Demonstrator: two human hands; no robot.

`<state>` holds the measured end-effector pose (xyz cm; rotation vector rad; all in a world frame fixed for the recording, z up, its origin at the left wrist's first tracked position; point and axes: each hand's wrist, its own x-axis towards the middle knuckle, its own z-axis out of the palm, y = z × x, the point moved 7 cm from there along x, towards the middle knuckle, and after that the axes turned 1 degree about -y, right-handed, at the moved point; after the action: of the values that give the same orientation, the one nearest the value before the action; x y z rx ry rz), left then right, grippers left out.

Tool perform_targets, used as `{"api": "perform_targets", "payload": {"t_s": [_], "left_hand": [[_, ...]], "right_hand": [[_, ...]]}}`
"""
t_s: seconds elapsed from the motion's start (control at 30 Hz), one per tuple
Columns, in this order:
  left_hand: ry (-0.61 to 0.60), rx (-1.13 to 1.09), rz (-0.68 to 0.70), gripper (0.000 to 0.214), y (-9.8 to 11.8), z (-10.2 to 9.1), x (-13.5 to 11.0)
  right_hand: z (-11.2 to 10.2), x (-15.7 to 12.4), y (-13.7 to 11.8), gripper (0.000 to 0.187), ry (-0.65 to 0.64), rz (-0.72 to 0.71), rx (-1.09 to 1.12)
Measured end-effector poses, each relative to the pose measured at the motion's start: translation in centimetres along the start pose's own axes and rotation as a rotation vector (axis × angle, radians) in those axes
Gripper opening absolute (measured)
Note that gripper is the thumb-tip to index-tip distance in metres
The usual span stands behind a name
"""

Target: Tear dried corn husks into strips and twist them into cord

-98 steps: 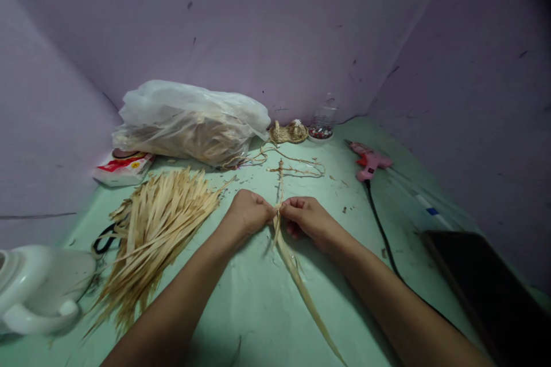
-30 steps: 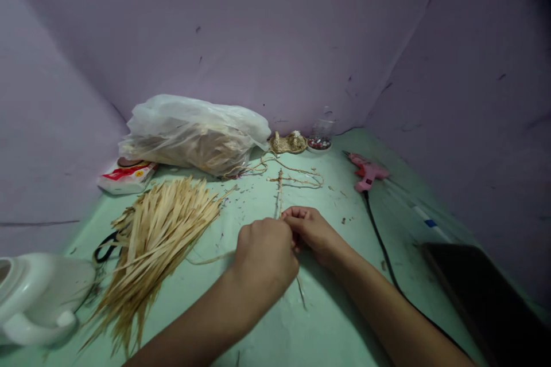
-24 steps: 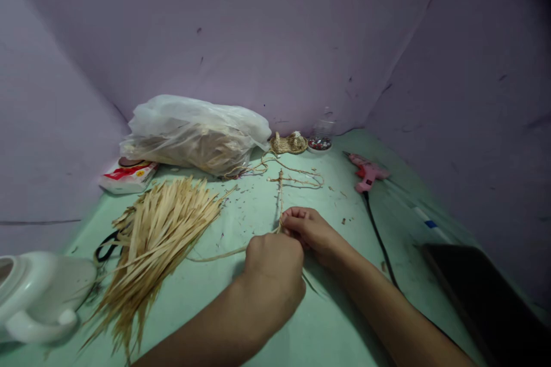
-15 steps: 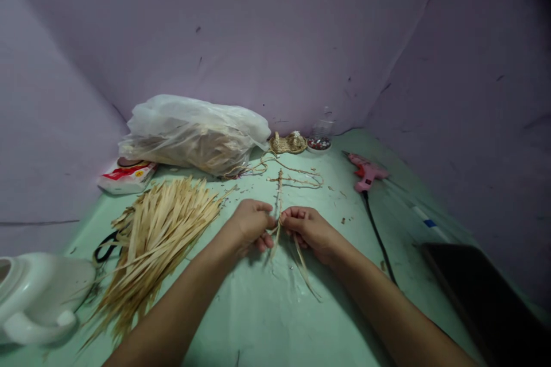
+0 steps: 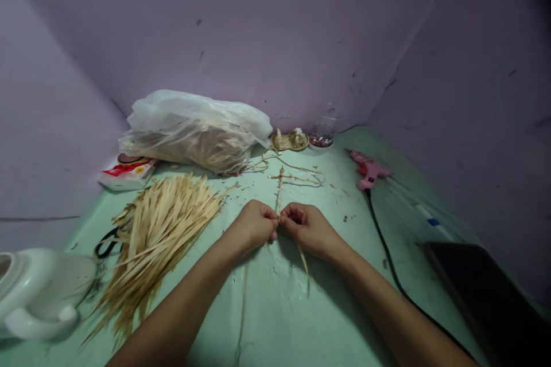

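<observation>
On the pale-green tabletop [image 5: 275, 321], near centre, a thin, knotted tan cord of plant fibre [image 5: 279, 195] runs away from the person; its near end lies between both hands. Left hand [image 5: 255, 223]: fingers drawn together, pinching at that end; half a second ago they were spread beside it. Right hand [image 5: 307, 228]: thumb and forefinger have kept their pinch on the same spot, tips almost meeting the left's. Loose ends have shifted too: a flat straw-coloured strip [image 5: 303, 264] shows below the right hand, less of it visible than before, and a thin pale strand [image 5: 244, 304] now trails toward the near edge; whether it joins the cord cannot be told. Judgement: loose fibre is being worked in or tightened at the join, with the right hand as anchor. Dry, flat, straw-coloured strips in a bundle [image 5: 167, 229] lie at left, apart from the fingers.
</observation>
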<state>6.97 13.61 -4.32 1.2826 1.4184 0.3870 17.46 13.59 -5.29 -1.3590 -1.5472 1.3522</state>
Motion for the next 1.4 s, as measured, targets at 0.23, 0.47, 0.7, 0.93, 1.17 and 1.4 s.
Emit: {"api": "perform_targets", "payload": {"t_s": [0.23, 0.47, 0.7, 0.93, 1.17, 1.4], "left_hand": [[-0.094, -0.2, -0.088, 0.013, 0.7, 0.3, -0.9], [0.031, 0.023, -0.065, 0.015, -0.4, 0.0, 0.2], [0.051, 0.352, 0.346, 0.017, 1.5, -0.3, 0.2], [0.182, 0.528, 0.462, 0.02, 2.1, -0.1, -0.6], [0.085, 0.195, 0.419, 0.016, 1.2, 0.6, 0.3], [0.089, 0.0, 0.272, 0.012, 0.6, 0.9, 0.2]], "right_hand": [[0.2, -0.1, 0.1, 0.013, -0.02, -0.011, -0.054], [-0.4, -0.5, -1.0, 0.012, 0.041, -0.065, -0.274], [-0.9, -1.3, -2.1, 0.012, 0.078, -0.109, -0.404], [-1.1, -1.8, -1.9, 0.014, 0.132, -0.101, -0.414], [-1.5, -2.7, -1.0, 0.015, 0.166, -0.037, -0.269], [-1.2, -4.6, -2.7, 0.017, 0.248, -0.218, -0.515]]}}
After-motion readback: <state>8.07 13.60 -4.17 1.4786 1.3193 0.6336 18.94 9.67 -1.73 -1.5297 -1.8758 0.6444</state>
